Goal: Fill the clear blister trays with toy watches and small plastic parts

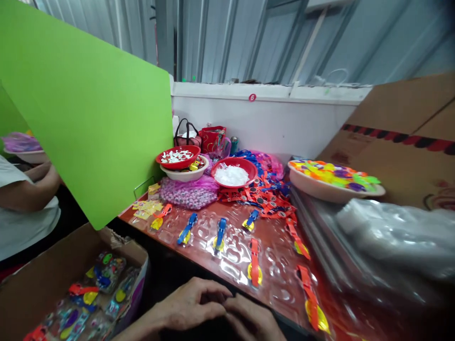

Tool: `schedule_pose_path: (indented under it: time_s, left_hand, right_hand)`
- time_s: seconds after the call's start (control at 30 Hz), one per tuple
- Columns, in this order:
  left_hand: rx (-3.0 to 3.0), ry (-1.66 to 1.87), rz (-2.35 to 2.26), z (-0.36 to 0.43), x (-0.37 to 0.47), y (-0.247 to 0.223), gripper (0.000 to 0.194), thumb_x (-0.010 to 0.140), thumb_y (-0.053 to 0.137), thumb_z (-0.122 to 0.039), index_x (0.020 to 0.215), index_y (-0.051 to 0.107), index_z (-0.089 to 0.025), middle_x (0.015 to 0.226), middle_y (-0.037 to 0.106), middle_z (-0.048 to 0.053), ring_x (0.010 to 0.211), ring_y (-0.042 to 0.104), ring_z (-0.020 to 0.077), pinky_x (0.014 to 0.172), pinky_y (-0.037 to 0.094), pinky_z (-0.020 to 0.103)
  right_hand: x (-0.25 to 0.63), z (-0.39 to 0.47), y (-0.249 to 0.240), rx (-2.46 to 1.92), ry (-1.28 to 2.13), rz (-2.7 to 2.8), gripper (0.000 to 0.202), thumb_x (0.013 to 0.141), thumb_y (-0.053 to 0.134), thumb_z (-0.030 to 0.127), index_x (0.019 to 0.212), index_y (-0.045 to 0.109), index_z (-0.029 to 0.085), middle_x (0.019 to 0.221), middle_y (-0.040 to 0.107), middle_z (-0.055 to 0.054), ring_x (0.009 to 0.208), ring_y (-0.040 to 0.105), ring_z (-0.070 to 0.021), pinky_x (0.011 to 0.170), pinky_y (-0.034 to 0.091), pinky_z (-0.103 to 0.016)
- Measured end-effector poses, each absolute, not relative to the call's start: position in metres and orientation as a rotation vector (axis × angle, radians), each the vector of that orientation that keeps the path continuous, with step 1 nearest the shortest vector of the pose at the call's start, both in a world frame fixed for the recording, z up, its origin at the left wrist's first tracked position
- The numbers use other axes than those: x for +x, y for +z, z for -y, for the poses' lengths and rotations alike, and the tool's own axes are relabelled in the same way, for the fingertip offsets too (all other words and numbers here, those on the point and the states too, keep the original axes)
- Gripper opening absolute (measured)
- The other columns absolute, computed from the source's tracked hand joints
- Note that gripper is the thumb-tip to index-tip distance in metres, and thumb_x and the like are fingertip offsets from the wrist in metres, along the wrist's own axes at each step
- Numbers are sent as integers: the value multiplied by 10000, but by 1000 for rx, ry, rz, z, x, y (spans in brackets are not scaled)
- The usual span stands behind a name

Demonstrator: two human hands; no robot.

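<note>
My left hand (194, 303) and my right hand (254, 319) meet at the fingertips, just off the table's front edge. The fingers of both are bent inward, and whatever lies between them, if anything, is hidden. Beyond them, clear molded plastic trays (232, 255) lie on the reddish-brown table (179, 251). On the trays rest folded straps with yellow discs: a blue strap (220, 229), an orange strap (255, 263) and several others. Nearest my right hand, at the lower right, is an orange strap with a yellow disc (311, 298).
Behind are a red bowl of white pieces (256, 171), a purple net bag of beads (190, 192) and piled orange straps (263, 196). At right stand a basin of colorful pieces (302, 182) and plastic bags (394, 237). A carton (33, 270), green divider (106, 123) and another person's arm (31, 192) are left.
</note>
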State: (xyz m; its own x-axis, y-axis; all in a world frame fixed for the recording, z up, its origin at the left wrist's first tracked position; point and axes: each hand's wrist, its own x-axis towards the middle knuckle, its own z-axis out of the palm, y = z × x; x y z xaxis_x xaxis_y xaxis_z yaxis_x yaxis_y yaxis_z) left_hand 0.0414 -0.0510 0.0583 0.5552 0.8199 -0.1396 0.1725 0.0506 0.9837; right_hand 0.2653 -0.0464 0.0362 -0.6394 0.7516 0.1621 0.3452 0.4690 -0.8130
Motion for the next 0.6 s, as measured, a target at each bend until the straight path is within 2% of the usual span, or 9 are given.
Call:
schedule_pose_path:
  time_s: [0.1,0.3,0.5,0.6]
  left_hand:
    - [1334,743,-824,34,31,66,405,849,654,-226,1251,702,-225,1118,746,37,1012,666,215,910,494,325]
    - [1107,974,-961,-28,-10,79,504,844,739,-410,1274,653,-160,980,758,94,779,700,181,730,536,304]
    - [1083,1104,-996,-62,-49,86,427,820,777,-425,1148,694,-165,959,757,73,737,696,141,719,537,270]
    - [1046,1109,-1011,-68,-61,79,442,806,786,-449,1128,695,-160,932,756,67,724,701,144,708,548,274]
  right_hand:
    - [260,-1,65,-811,933,2373,257,1018,504,363,1004,734,249,900,760,-24,757,690,-150,696,542,-219]
    - [213,-115,113,-788,633,2490,259,995,514,332,908,708,184,806,717,-53,662,617,-156,612,469,-252]
    - [156,-223,137,-771,406,2394,236,945,526,292,864,710,168,799,718,-58,689,618,-174,626,456,-261]
    - [128,-263,152,-778,324,2253,245,933,537,294,914,736,151,818,735,-66,700,630,-182,654,465,-275]
